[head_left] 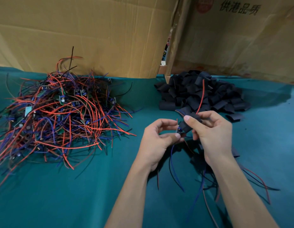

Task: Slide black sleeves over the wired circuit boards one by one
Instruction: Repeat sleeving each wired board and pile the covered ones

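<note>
My left hand [157, 140] pinches the lower end of a small wired circuit board [179, 131] between thumb and fingers. My right hand [212, 129] grips a black sleeve [186, 125] that sits over the board's upper part. A red wire [201, 97] rises from the sleeve's top end, and blue and black wires hang down below the board. A tangled pile of wired circuit boards [60, 116] with red, blue and black leads lies at the left. A heap of black sleeves [200, 92] lies behind my hands at the right.
All of this lies on a teal cloth-covered table [93, 186]. Cardboard sheets [93, 35] stand along the back edge. Under my right forearm lie several sleeved boards with loose wires [258, 180].
</note>
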`<state>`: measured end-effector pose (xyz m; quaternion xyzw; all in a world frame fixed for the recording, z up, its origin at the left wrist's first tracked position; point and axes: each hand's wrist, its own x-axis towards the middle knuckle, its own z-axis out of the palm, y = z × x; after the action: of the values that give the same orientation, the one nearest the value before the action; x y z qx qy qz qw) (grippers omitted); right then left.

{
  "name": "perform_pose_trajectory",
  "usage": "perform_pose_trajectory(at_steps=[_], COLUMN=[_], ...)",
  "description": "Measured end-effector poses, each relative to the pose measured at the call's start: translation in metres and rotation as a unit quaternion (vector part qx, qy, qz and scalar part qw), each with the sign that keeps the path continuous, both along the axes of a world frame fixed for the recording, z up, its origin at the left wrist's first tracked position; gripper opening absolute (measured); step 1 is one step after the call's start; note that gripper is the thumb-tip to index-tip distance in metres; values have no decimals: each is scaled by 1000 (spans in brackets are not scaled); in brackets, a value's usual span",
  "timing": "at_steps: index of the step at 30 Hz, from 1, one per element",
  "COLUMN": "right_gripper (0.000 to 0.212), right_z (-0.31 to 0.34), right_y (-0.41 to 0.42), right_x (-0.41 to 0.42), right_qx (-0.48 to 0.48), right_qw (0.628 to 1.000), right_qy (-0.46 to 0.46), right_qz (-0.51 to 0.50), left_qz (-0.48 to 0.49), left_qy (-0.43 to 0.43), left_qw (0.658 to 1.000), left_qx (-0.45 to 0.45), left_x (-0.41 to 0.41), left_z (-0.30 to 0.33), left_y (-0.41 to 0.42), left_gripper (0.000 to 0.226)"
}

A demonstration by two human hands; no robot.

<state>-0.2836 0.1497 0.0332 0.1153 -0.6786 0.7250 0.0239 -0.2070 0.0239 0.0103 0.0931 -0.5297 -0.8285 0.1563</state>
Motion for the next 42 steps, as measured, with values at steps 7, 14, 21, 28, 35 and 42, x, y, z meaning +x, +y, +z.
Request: perform_pose_trajectory(at_steps=[7,14,21,28,35,42], right_gripper=[42,39,27,81,6,40], right_z=[-2,6,18,87,100,46], right_y=[-1,0,-2,77,-40,-203], right_x=[2,14,21,-2,-1,-8], right_qx=[51,128,94,543,475,519], right_qw=[996,992,994,839,848,779], right_qy=[2,-1,-52,-30,215,157], right_qz=[-69,-22,20,-24,93,316], left_qz=[26,60,24,44,43,39], left_qy=[-2,-6,3,-22,-27,-13], left_qw=[997,993,992,998,995,997], left_qx=[-69,-103,-124,43,86,66], left_x=[1,-1,0,-4,-3,7], left_z=[1,-2,-1,5,14,17], left_y=[2,5,4,1,2,0], left_gripper=[28,22,17,12,18,19])
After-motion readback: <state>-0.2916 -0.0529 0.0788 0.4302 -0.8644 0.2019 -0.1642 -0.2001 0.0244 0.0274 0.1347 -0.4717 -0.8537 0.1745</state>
